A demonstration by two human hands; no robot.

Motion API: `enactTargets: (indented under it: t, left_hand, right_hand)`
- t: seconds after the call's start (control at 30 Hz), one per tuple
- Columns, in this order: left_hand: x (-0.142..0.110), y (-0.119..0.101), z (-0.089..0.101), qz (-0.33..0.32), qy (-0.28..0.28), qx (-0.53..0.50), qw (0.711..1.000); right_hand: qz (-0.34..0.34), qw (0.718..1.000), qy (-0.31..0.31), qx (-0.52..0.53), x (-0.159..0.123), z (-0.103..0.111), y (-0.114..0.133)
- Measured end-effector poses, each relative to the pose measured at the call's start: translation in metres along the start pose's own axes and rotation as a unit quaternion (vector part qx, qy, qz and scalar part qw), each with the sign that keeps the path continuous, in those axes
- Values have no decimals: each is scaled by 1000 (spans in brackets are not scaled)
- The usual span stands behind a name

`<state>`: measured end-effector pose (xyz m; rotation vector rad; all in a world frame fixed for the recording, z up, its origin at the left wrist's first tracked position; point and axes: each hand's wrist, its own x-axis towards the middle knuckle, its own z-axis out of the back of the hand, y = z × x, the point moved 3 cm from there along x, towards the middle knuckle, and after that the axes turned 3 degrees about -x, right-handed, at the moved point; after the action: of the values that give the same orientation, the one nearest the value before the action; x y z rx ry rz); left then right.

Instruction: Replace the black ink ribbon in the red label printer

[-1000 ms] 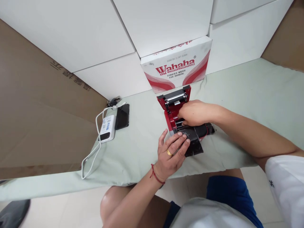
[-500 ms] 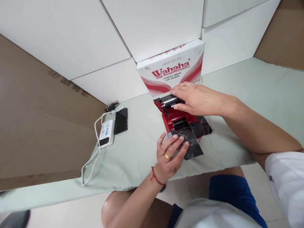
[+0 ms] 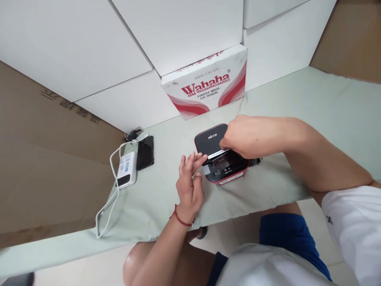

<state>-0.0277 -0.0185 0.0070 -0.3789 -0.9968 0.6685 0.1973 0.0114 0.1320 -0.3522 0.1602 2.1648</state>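
Note:
A small red-and-black label printer [image 3: 229,176] stands on the cloth-covered table. Its black lid [image 3: 210,137] lies over the body, apparently not flush, with a white warning strip [image 3: 212,155] showing along the front edge. Curled fingers of my right hand [image 3: 251,137] are at the lid's front edge; the fingertips are partly hidden. My left hand [image 3: 190,182] is beside the printer's left side, fingers stretched out and their tips at the lid's left front corner. A bit of black strip [image 3: 256,161] pokes out at the printer's right.
Behind the printer a white and red Wahaha carton [image 3: 208,87] leans against white boxes [image 3: 190,35]. To the left lie a black phone [image 3: 145,153], a white power bank [image 3: 127,169] with a white cable [image 3: 111,214], and keys [image 3: 132,135]. Brown cardboard [image 3: 53,167] walls the left side.
The printer's lid has swung down from raised toward the body, with my right hand on it. My left hand has moved left off the black sheet at the front, which no longer shows there.

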Motion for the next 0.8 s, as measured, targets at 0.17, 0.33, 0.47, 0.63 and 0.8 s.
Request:
enactTargets:
  t: [0.17,0.33,0.47,0.63,0.8]
  left_hand:
    - [8,10,0,42,12,-53,998]
    - [11,27,-13,150,1,-254,955]
    - [16,31,-19,226,-5,-357,906]
    - [16,26,-20,313,9,-437,843]
    - [9,26,-25,359,9,-475,803]
  right_hand:
    - [-9,1000,2,-1,5,3,1]
    - [-18,1000,-6,24,0,3,4]
    - [-10,1000,1,15,-9,4,5]
    - [116,992,29,39,-21,2,14]
    - [194,979,57,21,-26,-6,19]
